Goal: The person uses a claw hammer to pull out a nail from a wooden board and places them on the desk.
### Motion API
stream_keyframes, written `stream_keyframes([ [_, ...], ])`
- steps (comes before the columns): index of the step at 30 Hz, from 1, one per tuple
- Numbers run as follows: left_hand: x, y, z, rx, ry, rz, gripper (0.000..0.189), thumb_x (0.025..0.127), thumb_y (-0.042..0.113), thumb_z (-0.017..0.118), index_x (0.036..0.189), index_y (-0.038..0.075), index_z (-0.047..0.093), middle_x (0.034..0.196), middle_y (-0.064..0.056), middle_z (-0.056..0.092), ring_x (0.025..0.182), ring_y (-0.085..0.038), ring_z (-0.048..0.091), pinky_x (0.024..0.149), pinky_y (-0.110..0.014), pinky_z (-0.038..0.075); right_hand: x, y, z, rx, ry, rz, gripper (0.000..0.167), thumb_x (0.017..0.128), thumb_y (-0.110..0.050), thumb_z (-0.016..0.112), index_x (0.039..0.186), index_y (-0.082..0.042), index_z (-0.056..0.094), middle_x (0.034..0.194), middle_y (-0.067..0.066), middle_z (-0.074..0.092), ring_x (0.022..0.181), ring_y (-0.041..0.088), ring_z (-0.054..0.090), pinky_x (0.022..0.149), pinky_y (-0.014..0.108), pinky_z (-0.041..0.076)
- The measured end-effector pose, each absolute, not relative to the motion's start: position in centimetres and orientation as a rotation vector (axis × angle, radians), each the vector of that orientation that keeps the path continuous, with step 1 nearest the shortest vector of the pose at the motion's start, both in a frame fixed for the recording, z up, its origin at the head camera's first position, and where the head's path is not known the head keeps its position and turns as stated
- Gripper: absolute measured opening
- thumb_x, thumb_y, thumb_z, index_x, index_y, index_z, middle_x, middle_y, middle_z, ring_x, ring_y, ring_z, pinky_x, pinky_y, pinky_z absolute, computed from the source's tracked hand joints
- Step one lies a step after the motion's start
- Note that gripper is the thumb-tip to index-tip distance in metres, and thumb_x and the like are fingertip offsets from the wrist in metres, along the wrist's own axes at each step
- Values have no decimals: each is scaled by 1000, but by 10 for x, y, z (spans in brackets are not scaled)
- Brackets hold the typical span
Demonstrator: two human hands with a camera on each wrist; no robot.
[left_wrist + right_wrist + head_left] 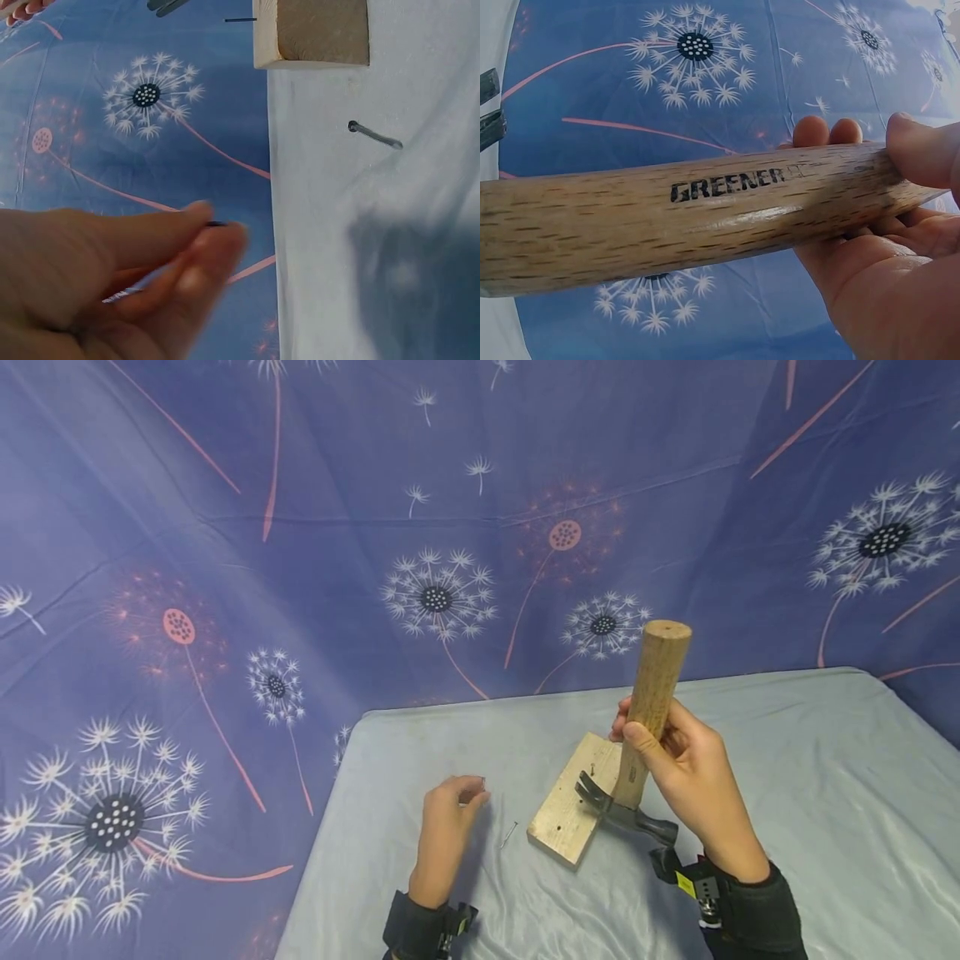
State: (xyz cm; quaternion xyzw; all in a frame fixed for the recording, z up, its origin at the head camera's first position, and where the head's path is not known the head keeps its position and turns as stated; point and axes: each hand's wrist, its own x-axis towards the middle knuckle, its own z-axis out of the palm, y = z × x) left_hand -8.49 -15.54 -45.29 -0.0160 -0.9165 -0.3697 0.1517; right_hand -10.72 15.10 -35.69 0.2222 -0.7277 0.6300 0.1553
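Note:
My right hand point(701, 781) grips a claw hammer point(656, 681) by its wooden handle, the dark metal head hanging at the lower end. In the right wrist view, thumb and fingers wrap the handle point(615, 217), which bears the word GREENER. The hammer is in front of a pale wooden block point(564, 814) on the cloth. A nail point(592, 769) stands in the block, and dark spots mark its top. To the block's left, my left hand point(442, 827) pinches a nail point(216, 223) between thumb and finger; most of it is hidden.
Another nail point(509, 835) lies loose on the cloth between the left hand and the block. A light grey-blue cloth point(825, 760) covers the table. Behind hangs a blue curtain point(337, 610) with a dandelion print.

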Motion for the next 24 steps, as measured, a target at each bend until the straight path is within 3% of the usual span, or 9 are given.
stream_keyframes([
  [10, -84, -157, -462, -51, -2871, -1027, 11, 89, -1, 82, 99, -3, 78, 91, -9, 68, 84, -29, 68, 75, -42, 58, -108, 153, -357, 603, -2090, 1782, 27, 106, 1, 63, 133, 6, 64, 110, 15, 72, 100, 21, 74, 91, 23, 56],
  [24, -83, -154, -471, -14, -2943, -996, 9, 85, -5, 80, 94, -6, 76, 90, -9, 62, 82, -30, 63, 77, -46, 57, -109, 155, -357, 571, -2134, 1695, 25, 105, -1, 68, 130, -3, 70, 108, 7, 75, 98, 17, 75, 88, 21, 56],
])
